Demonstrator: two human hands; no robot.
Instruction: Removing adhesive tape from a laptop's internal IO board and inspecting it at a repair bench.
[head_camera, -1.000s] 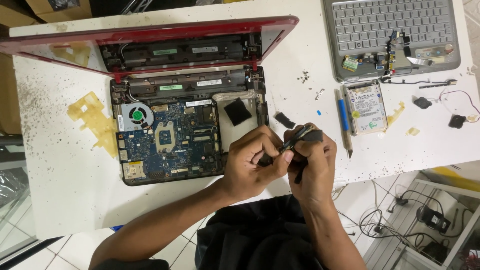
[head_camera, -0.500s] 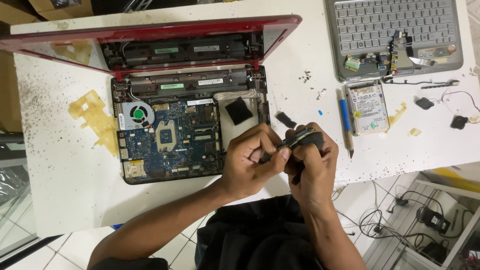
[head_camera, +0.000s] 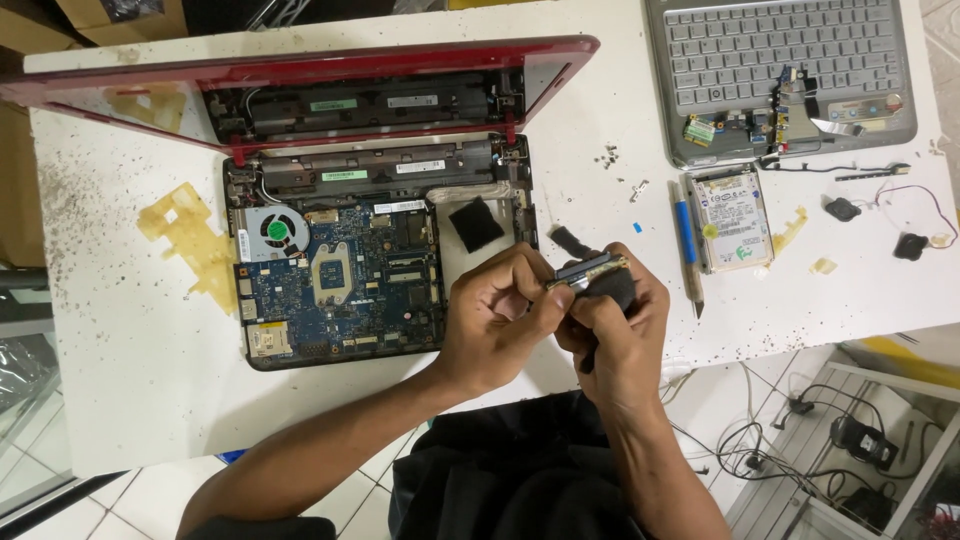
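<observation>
My left hand (head_camera: 497, 315) and my right hand (head_camera: 615, 330) meet just right of an opened red laptop (head_camera: 300, 70) whose blue motherboard (head_camera: 345, 275) and fan (head_camera: 275, 232) lie exposed. Both hands pinch a small flat metal part (head_camera: 590, 268) with a dark piece (head_camera: 612, 288) under it; my right hand wraps the dark piece from below and my left fingers grip the part's near edge. Behind the hands, a short black strip (head_camera: 568, 240) lies on the table.
A grey keyboard panel (head_camera: 780, 60) with small boards on it sits at the back right. A hard drive (head_camera: 733, 218) and a blue-handled screwdriver (head_camera: 688, 240) lie right of my hands. Yellow plastic pieces (head_camera: 190, 240), loose screws (head_camera: 610, 155) and small black parts (head_camera: 843, 208) dot the white table (head_camera: 120, 360).
Both hands stay together at the same spot; the fingers have shifted slightly on the small part. Nothing else on the table has moved.
</observation>
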